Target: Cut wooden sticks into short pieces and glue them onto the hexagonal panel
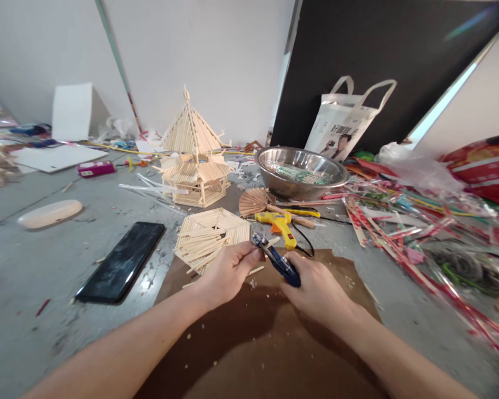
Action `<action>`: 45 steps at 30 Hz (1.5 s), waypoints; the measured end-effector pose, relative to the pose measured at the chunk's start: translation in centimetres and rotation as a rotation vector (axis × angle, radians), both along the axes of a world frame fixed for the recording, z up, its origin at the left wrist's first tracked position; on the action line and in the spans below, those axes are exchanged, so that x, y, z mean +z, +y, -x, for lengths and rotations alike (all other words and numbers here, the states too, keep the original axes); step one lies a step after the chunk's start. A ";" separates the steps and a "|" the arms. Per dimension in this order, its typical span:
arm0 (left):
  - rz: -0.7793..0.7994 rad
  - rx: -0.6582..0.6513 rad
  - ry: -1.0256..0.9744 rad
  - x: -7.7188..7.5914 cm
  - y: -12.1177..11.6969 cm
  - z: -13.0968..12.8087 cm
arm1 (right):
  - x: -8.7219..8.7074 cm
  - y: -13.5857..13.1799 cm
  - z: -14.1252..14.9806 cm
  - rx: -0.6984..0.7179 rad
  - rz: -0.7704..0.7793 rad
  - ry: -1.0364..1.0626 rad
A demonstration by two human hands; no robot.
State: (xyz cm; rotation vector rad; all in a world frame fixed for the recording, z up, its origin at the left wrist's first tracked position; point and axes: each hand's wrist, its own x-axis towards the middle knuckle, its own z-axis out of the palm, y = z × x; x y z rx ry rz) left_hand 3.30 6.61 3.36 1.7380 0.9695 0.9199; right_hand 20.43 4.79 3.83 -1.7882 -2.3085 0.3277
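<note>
Two hands [233, 269] [316, 282], one pair of pliers [289, 271] and one phone [122, 261] show.

Craft workspace, pliers [290, 272], glue gun [289, 238], stick pagoda model [190, 133], scattered strips [355, 221]

Pale wall [224, 66], black panel [399, 47]

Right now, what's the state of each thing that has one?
Black rectangular phone: screen dark
Yellow plastic glue gun: lying down
Blue-handled metal pliers: in right hand
Round silver metal bowl: upright
Tiered pale-stick pavilion: standing
Hexagonal pale-stick panel: lying flat
White printed bag: handles up
</note>
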 end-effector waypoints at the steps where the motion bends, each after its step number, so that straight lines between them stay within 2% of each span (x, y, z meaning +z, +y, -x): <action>1: 0.034 -0.012 -0.024 0.0 0.0 0.0 | 0.0 0.0 -0.1 0.004 -0.003 0.001; 6: 0.281 -0.060 -0.205 -0.5 -0.1 -0.1 | -0.1 0.0 -0.2 0.014 -0.023 0.000; 11: 0.618 -0.222 -0.450 -0.3 -0.1 0.1 | -0.1 0.0 -0.3 0.060 -0.059 0.042; 16: 0.791 -0.327 -0.485 -0.1 0.0 0.7 | 0.0 -0.2 -0.3 0.071 -0.036 0.044; 19: 0.728 -0.277 -0.411 -0.2 0.1 0.6 | -0.1 -0.1 -0.3 0.057 -0.034 0.026; 21: 0.518 -0.166 -0.296 -0.3 0.1 0.3 | -0.2 0.0 -0.3 0.027 -0.035 -0.012; 25: -0.059 0.134 0.095 -0.5 -0.3 -0.4 | -0.3 0.2 -0.1 -0.015 -0.033 -0.064; 27: -0.190 0.197 0.226 -0.6 -0.7 -0.5 | -0.3 0.1 0.0 -0.020 -0.018 -0.063; 29: -0.226 0.215 0.274 -0.8 -0.9 -0.6 | -0.2 0.1 0.2 -0.022 -0.008 -0.051; 32: -0.223 0.193 0.234 -0.8 -0.9 -0.5 | 0.0 0.1 0.3 -0.017 -0.011 -0.032; 36: -0.127 0.062 0.083 -0.5 -0.5 -0.4 | 0.3 0.0 0.1 -0.006 -0.023 -0.026; 39: 0.053 -0.043 -0.056 -0.5 -0.3 -0.2 | 0.2 0.0 -0.1 0.026 -0.037 -0.017; 43: 0.384 -0.167 -0.253 -0.7 -0.1 0.1 | 0.0 0.0 -0.2 0.048 -0.036 -0.003; 45: 0.478 -0.211 -0.331 -0.7 0.0 0.3 | -0.1 0.0 -0.2 0.049 -0.023 0.001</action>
